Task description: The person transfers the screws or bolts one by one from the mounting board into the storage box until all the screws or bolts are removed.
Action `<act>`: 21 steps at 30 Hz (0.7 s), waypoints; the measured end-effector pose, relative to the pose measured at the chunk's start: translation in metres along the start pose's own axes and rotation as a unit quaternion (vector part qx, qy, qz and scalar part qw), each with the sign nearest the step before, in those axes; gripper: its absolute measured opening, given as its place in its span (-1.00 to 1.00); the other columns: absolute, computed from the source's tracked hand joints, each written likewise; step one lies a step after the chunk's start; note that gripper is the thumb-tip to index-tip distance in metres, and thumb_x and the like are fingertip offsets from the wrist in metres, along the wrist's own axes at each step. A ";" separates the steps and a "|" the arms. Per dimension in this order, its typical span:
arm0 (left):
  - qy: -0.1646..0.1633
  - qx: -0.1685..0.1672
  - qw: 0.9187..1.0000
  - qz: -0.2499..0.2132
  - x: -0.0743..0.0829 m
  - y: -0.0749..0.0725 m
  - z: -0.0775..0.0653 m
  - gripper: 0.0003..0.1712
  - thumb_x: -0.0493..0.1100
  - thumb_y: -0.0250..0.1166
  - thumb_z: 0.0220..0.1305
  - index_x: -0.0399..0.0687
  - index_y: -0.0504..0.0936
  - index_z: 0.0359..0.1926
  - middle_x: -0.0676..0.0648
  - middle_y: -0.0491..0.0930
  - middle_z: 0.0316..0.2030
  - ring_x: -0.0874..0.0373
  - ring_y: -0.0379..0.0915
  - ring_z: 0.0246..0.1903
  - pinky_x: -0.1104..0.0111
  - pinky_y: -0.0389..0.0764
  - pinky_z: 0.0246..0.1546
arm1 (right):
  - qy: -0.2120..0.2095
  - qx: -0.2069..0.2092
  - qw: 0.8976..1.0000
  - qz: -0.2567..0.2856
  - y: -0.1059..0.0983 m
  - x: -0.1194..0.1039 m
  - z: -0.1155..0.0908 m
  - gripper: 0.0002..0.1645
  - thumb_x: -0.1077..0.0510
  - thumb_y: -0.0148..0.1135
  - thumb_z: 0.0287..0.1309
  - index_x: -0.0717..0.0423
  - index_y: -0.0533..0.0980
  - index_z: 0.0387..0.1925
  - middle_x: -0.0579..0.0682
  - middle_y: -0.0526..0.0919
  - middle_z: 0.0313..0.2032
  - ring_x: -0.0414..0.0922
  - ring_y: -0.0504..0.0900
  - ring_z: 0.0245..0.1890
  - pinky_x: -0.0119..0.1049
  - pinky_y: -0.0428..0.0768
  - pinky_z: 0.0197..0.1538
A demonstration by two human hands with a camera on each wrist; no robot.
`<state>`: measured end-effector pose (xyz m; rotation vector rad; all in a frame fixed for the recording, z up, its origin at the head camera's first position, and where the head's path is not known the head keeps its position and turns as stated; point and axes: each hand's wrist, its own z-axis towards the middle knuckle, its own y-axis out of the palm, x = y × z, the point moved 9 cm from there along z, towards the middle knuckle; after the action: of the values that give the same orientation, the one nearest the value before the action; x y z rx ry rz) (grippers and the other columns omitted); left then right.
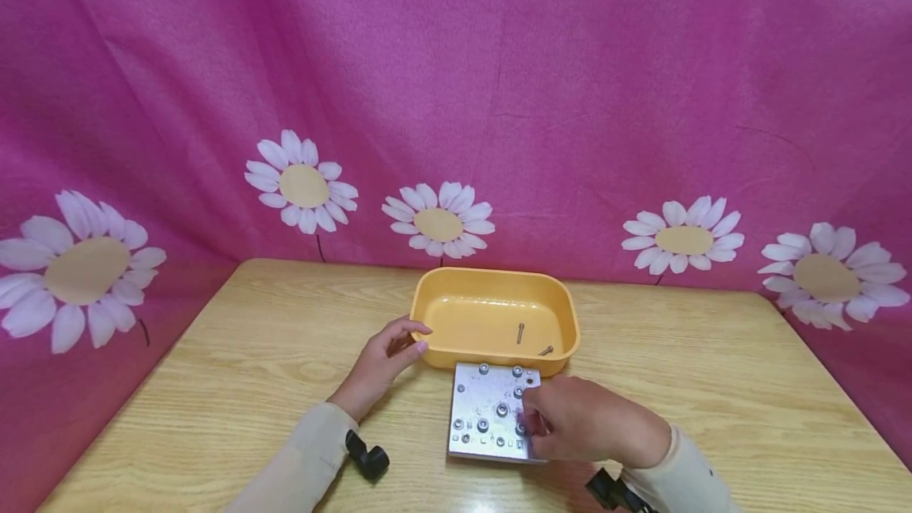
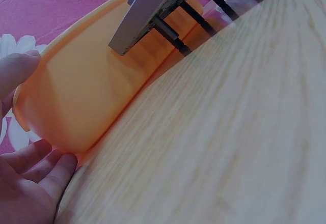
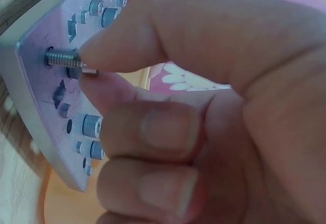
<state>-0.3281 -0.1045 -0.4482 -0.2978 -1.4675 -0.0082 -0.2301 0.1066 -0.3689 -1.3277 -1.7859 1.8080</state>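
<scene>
My right hand (image 1: 587, 422) pinches a threaded metal bolt (image 3: 63, 58) between thumb and forefinger. One end of its thread sits in a hole of a silver metal plate (image 1: 470, 406); the other fingers are curled into the palm. Several socket-head screws stand in the plate, and in the left wrist view their black threaded shanks (image 2: 196, 18) stick out below it. On the left, my left hand (image 1: 378, 366) holds the near left corner of a yellow tray (image 1: 499, 272), thumb at the rim and fingers against the lower side.
Inside the tray lie two loose screws, one in the middle right (image 1: 520, 333) and one by the near wall (image 1: 546, 351). The plate stands right in front of the tray on a wooden table (image 1: 677, 355). Behind the table hangs a pink flowered cloth (image 1: 556, 101).
</scene>
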 end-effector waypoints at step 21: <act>0.005 0.002 1.000 -0.002 0.002 0.000 -0.001 -0.70 0.05 0.32 0.25 0.18 0.59 -0.01 0.03 0.36 0.28 0.06 0.21 0.29 0.04 0.17 0.35 | 0.024 -0.021 0.999 0.011 -0.003 0.006 -0.005 -0.84 0.22 0.32 -0.06 -0.12 0.53 -0.49 -0.24 0.45 -0.54 -0.29 0.40 -0.53 -0.40 0.43 -0.48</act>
<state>-0.3269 -0.1044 -0.4463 -0.2906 -1.4590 -0.0101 -0.2312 0.1149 -0.3682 -1.4001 -1.7996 1.7433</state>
